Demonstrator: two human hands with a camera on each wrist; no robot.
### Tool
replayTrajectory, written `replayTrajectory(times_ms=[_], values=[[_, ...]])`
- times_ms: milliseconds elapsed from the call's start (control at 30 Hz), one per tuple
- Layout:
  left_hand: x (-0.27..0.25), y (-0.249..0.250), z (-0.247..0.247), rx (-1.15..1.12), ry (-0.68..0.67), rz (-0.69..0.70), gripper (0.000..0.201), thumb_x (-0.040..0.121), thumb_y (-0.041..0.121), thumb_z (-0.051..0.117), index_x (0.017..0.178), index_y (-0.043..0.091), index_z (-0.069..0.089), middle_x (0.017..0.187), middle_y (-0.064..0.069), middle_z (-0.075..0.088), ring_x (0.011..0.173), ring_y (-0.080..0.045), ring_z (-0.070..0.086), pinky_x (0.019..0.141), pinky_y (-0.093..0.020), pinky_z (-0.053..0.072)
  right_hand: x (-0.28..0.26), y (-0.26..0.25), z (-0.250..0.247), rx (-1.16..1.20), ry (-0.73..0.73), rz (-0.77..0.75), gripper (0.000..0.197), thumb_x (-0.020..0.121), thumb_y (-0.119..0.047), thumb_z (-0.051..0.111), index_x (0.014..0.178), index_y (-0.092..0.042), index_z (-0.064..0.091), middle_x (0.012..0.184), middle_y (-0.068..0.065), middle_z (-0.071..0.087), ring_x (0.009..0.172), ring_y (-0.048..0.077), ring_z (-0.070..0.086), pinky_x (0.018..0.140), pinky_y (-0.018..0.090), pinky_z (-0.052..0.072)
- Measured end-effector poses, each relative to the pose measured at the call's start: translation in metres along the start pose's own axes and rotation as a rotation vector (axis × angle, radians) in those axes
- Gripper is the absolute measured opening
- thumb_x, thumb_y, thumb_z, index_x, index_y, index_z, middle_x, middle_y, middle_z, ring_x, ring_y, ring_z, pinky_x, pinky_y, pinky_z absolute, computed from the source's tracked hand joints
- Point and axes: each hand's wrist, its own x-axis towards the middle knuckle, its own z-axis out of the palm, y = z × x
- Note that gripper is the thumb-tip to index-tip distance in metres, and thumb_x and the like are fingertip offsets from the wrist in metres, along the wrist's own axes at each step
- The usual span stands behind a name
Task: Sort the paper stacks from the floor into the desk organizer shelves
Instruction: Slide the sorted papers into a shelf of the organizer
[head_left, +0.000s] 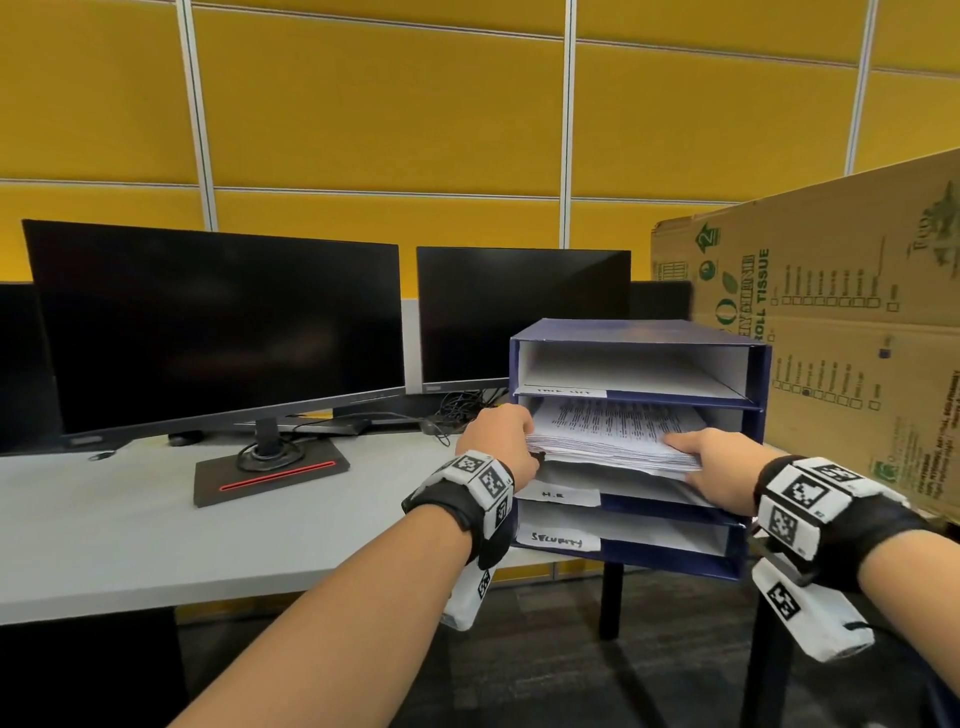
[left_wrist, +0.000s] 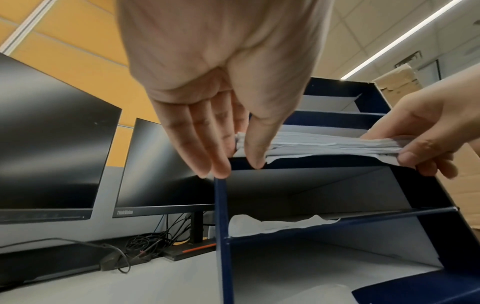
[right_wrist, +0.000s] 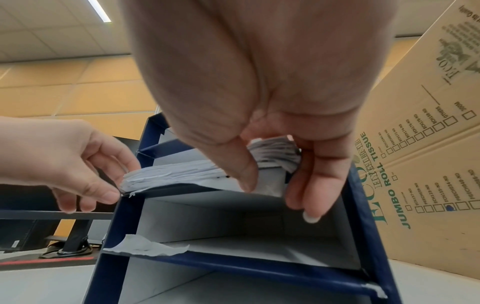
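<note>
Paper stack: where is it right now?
The paper stack sits partly in the blue organizer's second shelf from the top, held between left hand and right hand.

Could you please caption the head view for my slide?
Both hands, left hand and right hand, slide a paper stack into the blue organizer's second shelf.

Both hands, left hand (head_left: 498, 441) and right hand (head_left: 719, 462), hold a paper stack (head_left: 613, 434) half inside the second shelf of the blue organizer (head_left: 756, 374) on the counter (head_left: 130, 525).

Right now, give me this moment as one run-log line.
phase: inserting | item: thick white paper stack | slot: second shelf from top, blue desk organizer | left hand: holding | right hand: holding | stack: partly in
</note>
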Motion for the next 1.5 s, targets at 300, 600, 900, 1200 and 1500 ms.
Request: replayTrajectory(times_ms=[300,600,900,1200,1500], values=[[0.0,0.007,0.0,0.329,0.009,0.122,0.037,0.086,0.008,0.063,0.118,0.014,0.047,0.101,-0.01,0.061,0.08,-0.028,0.055,0.066,-0.037,0.045,-0.002,-0.001,0.005,-0.129,-0.019,-0.049,0.049,0.098,-0.006,0.04,0.144,-0.02,0.034,0.131,0.014,0.055,0.112,0.031,0.058,0.094,0.033,0.048],[0.004,0.007,-0.003,0.511,0.032,0.18,0.021,0.094,0.014,0.056,0.113,0.01,0.047,0.1,-0.01,0.065,0.083,-0.03,0.061,0.061,-0.035,0.039,-0.003,-0.004,0.001,-0.135,-0.04,-0.081,0.049,0.096,-0.003,0.039,0.143,-0.016,0.037,0.109,0.005,0.06,0.098,0.023,0.059,0.081,0.025,0.044],[0.009,0.007,-0.005,0.309,-0.001,0.09,0.034,0.093,0.007,0.053,0.124,0.01,0.039,0.105,-0.013,0.061,0.087,-0.03,0.059,0.066,-0.037,0.042,0.008,-0.002,-0.001,-0.296,0.0,-0.024,0.059,0.092,-0.01,0.039,0.146,-0.028,0.025,0.131,0.01,0.045,0.117,0.033,0.046,0.1,0.037,0.039],[0.008,0.006,-0.003,0.193,-0.073,0.056,0.04,0.087,-0.002,0.045,0.123,0.012,0.038,0.106,-0.011,0.063,0.091,-0.033,0.062,0.074,-0.042,0.051,0.003,0.002,0.003,-0.232,0.083,-0.02,0.043,0.092,-0.005,0.039,0.134,-0.013,0.04,0.125,0.014,0.048,0.111,0.035,0.053,0.088,0.037,0.046],[0.003,0.006,-0.001,0.085,-0.285,0.019,0.044,0.087,-0.004,0.043,0.122,0.017,0.028,0.08,-0.012,0.056,0.067,-0.031,0.062,0.063,-0.044,0.057,0.011,-0.005,0.002,-0.306,0.124,0.079,0.042,0.088,-0.007,0.039,0.126,-0.021,0.05,0.119,0.006,0.062,0.101,0.027,0.062,0.073,0.033,0.045]])
